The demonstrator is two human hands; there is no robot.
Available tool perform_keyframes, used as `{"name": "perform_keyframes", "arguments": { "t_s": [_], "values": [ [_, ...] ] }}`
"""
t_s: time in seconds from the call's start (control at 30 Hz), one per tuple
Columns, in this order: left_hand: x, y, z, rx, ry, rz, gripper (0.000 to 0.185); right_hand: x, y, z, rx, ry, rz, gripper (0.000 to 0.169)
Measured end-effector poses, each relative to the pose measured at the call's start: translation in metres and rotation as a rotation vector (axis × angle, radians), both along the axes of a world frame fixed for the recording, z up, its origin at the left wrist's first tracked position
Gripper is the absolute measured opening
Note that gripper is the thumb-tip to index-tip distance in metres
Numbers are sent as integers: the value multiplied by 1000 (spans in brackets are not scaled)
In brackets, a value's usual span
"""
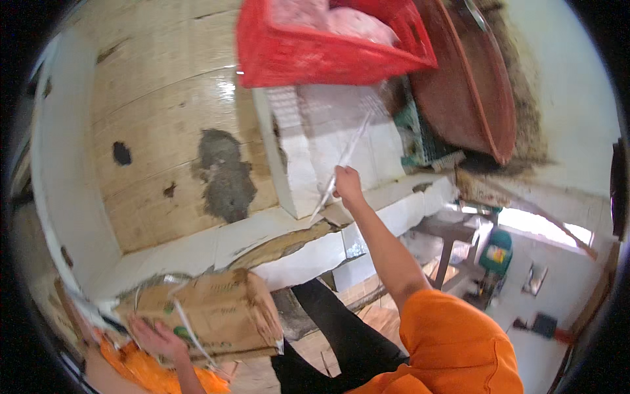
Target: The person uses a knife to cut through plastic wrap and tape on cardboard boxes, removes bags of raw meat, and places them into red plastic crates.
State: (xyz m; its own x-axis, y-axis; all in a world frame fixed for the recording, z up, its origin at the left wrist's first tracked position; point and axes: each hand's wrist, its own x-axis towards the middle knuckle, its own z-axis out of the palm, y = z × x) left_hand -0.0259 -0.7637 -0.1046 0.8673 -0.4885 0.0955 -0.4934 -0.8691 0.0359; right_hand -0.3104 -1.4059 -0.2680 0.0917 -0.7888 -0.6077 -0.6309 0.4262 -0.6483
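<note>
My right hand [348, 184] is closed around a long, thin whitish strip [352, 143] that sticks out on both sides of the fist. Motion blurs it, so its material is unclear. Both are above a white-tiled ledge [364, 157] beside a tiled basin. At the lower left my left hand [160, 337] is spread over a brown cardboard box [216, 310], with nothing visible in its fingers. Whether it touches the box cannot be made out. A pale strap [189, 325] crosses the box, which bears printing.
A red plastic crate [334, 59] holding pinkish contents [359, 25] stands at the top. Large reddish-brown tubs [457, 88] lean near the wall. The basin floor [162, 98] has dark patches. An orange plastic-like item [147, 367] lies lower left. A green container [497, 251] is at right.
</note>
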Motion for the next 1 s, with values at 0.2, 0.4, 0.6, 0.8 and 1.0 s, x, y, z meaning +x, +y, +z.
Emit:
{"name": "perform_keyframes", "arguments": {
  "t_s": [0.2, 0.4, 0.6, 0.8, 1.0],
  "values": [
    [-23, -24, 19, -62, 52, 33, 66, 41, -17, 160, -342, -184, -431, 34],
    [-8, -22, 32, -123, 41, 80, 70, 30, -29, 219, -1203, 338, 324, 41],
    [-9, -20, 36, -165, 41, 83, 68, 45, 99, 333, -940, -16, 748, 24],
    [-5, 6, 45, -382, 40, 30, 63, 278, 376, 395, -626, -472, 943, 16],
    [-6, 20, 62, -472, 297, 165, 68, 396, 789, 456, -452, -1089, 1947, 20]
  ]
}}
